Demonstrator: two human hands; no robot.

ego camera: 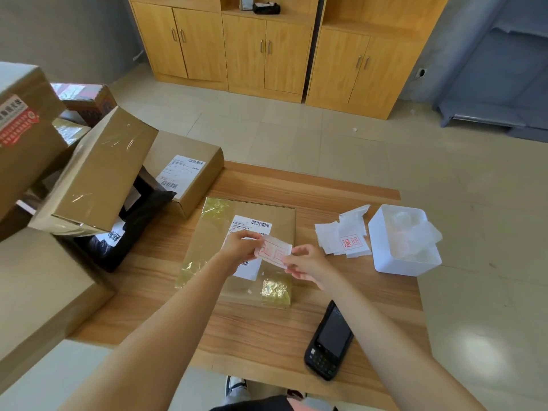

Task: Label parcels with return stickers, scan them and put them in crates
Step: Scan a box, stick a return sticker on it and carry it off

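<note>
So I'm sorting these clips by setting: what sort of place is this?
Probably a small parcel-handling or returns room, not a home. Cardboard parcels are piled beside a wooden table, a handheld scanner lies on it, and red-stamped stickers sit loose.

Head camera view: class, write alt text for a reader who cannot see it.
Both hands, left hand and right hand, pinch a red-printed return sticker above a taped cardboard parcel on a wooden table. More stickers, a white bin and a handheld scanner lie to the right.
</note>
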